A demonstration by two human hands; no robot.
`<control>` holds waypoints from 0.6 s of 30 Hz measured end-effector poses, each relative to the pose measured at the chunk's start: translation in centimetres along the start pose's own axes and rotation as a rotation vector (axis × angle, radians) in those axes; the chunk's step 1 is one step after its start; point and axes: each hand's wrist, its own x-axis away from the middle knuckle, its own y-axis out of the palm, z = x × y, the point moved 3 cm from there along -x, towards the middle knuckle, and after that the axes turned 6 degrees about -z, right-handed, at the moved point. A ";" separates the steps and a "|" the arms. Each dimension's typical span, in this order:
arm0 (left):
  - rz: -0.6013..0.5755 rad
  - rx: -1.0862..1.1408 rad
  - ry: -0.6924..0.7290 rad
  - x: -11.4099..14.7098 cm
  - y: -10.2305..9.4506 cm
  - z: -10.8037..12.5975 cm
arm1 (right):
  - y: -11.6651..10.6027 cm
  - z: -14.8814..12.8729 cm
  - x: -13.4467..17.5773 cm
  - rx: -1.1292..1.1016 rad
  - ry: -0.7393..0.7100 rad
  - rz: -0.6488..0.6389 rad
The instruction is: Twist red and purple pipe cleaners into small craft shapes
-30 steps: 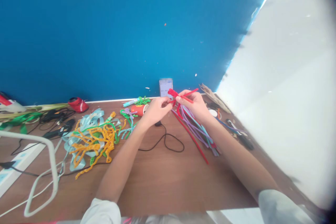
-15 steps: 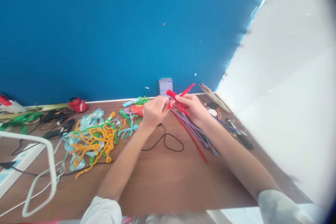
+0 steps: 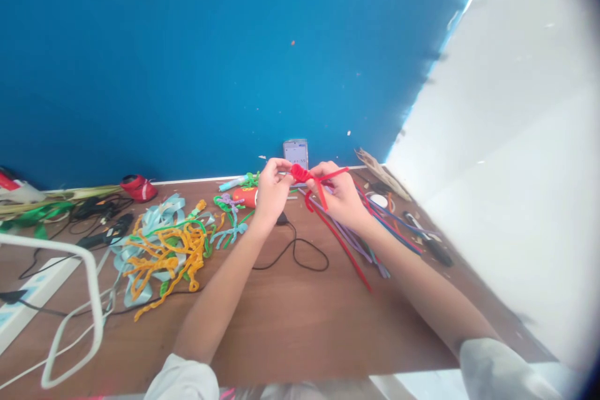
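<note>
Red twisted stem is held up above the far part of the brown table, between the two hands, its coiled end turned left and its loose ends spread to the right and nearward. By the left hand, the coil is gripped at its left tip between thumb and fingers. By the right hand, the stem is pinched just right of the coil, and the fingers are partly crossed by the loose ends. The phone is propped far behind the coil, against the blue wall. Purple stems are laid under and beside the right forearm; an orange fuzzy bundle is heaped well to the left.
</note>
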 end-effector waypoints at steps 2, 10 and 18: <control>-0.190 -0.091 -0.008 -0.5 -0.2 -0.7 | -0.8 1.0 -0.3 -0.122 0.097 0.107; -0.147 -1.065 0.114 -1.4 0.9 -6.7 | -3.6 3.8 -1.5 -0.514 0.314 0.332; -0.257 -1.292 -0.097 -2.9 2.8 -9.8 | -3.0 3.8 -1.4 -0.529 0.337 0.307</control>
